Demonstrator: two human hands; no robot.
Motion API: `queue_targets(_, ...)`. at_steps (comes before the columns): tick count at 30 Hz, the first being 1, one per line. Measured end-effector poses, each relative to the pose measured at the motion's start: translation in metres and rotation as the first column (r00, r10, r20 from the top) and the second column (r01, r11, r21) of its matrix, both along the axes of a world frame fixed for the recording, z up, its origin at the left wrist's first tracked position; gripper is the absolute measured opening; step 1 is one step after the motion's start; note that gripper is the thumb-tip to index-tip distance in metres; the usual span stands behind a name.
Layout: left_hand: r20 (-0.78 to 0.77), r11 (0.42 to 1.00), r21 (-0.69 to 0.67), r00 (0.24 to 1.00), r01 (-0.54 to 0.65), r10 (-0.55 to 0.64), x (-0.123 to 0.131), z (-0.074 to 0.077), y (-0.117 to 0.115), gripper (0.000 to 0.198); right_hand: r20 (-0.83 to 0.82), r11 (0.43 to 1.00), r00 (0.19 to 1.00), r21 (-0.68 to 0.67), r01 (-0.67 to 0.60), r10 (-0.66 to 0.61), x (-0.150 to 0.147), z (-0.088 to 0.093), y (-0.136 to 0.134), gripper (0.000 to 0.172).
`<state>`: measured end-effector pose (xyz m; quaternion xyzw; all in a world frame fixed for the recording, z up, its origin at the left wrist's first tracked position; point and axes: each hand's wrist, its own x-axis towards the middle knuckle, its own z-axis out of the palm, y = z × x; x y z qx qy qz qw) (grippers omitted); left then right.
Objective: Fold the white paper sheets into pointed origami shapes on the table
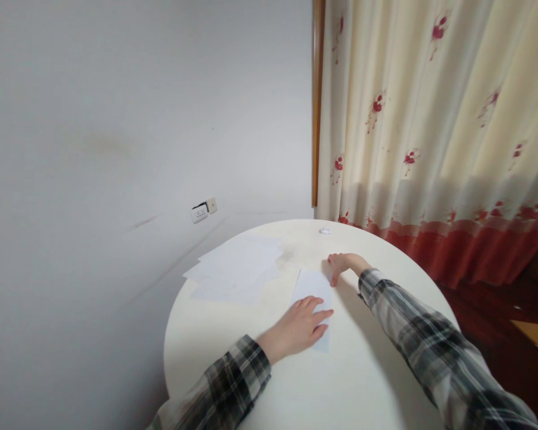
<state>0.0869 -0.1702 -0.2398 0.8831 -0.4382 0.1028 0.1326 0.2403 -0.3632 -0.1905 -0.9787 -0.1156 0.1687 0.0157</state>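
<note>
A sheet of white paper point(316, 283), narrow and perhaps folded, lies on the round white table point(363, 370). My left hand point(301, 325) rests over its lower part, palm down with the fingers spread. At the sheet's upper right edge is my right hand point(339, 266), its thumb and fingers apart and curved downward. Whether the right fingertips touch the paper I cannot tell. Several loose white sheets point(242, 269) overlap in a pile to the left of my hands.
A small crumpled piece of paper point(325, 230) sits near the table's far edge. Behind the table is a pale wall with a power socket point(199, 213). A cream curtain point(399, 179) with red flowers hangs at the right, above a dark red floor point(488, 322).
</note>
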Motion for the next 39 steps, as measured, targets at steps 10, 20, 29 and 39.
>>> queue_targets(10,-0.012,1.000,-0.010,1.000,-0.017,0.017,-0.004,0.009,0.000,0.034,0.303,0.953,0.909,0.183,0.240,-0.287,-0.004,-0.020,-0.022,0.038)
queue_targets(20,-0.109,0.997,-0.026,0.991,0.070,-0.072,0.021,0.015,0.003,0.040,0.460,0.878,0.795,0.442,0.183,-0.397,0.000,-0.050,-0.031,0.022)
queue_targets(29,-0.040,0.999,-0.049,0.999,-0.010,0.008,0.041,0.004,0.016,0.033,0.372,0.736,0.815,0.670,0.096,-0.444,0.003,-0.063,-0.035,0.022)
queue_targets(39,-0.037,0.980,0.030,0.980,-0.197,0.198,0.051,-0.006,0.014,0.026,0.218,0.525,0.850,0.847,0.079,-0.479,0.000,-0.062,-0.027,0.025)
